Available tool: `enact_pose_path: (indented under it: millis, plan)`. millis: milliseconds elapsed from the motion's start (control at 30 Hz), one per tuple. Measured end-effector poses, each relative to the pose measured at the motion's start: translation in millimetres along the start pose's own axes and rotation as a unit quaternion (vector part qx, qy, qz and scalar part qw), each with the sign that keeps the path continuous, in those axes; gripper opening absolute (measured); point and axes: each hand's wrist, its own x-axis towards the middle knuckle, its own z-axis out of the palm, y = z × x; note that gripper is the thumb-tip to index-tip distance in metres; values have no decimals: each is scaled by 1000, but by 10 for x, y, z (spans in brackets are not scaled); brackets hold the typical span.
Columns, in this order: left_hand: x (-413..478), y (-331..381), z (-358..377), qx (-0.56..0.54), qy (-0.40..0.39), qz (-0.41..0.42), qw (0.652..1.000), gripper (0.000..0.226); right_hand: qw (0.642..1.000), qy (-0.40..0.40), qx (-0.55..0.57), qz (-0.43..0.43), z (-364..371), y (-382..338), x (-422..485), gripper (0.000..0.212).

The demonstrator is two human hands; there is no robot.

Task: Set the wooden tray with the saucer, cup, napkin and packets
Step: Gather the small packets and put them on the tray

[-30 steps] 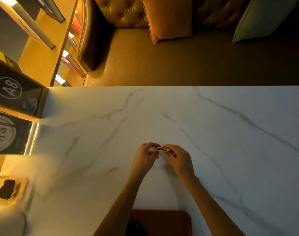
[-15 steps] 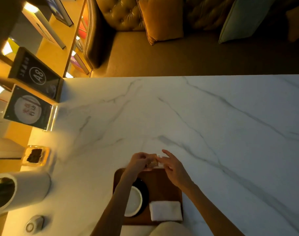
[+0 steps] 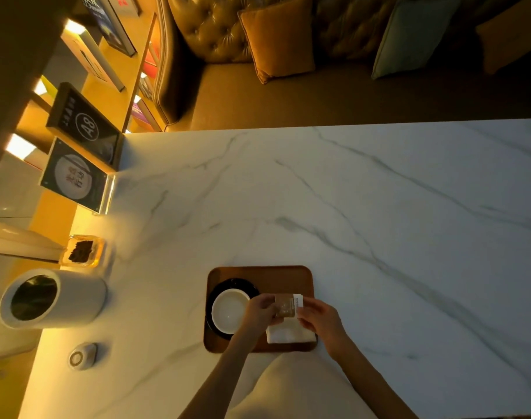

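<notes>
Both hands, left hand (image 3: 259,309) and right hand (image 3: 320,320), with fingers pinched on packets (image 3: 288,305) above wooden tray (image 3: 276,275) near counter (image 3: 379,222) edge; cup (image 3: 230,309) on saucer (image 3: 225,287) at left, napkin (image 3: 288,334) at right.

café | A8 table-number sign (image 3: 85,127) | marble table (image 3: 379,237) | tufted leather sofa (image 3: 216,34)
</notes>
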Motion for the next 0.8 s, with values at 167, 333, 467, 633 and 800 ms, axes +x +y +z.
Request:
enact_pose_path:
  millis: [167,333,467,633,800]
  plan:
    - [61,-41,101,-2,41,1,999,21,998,30,-44,-41,-29,49,52,33]
    - [287,3,238,100,67,27,992,18,985,92,-123,-79,0,56,283,30]
    - [509,-24,356,207,123,17,970,24,957,142,-227,-110,44,39,457,27]
    - [653,-37,438,269,179,-6,946,13,945,141,-272,-110,143,-9,639,23]
    - [741,-60,424,266,173,-10,948,11,940,145,-292,-101,180,20,746,18]
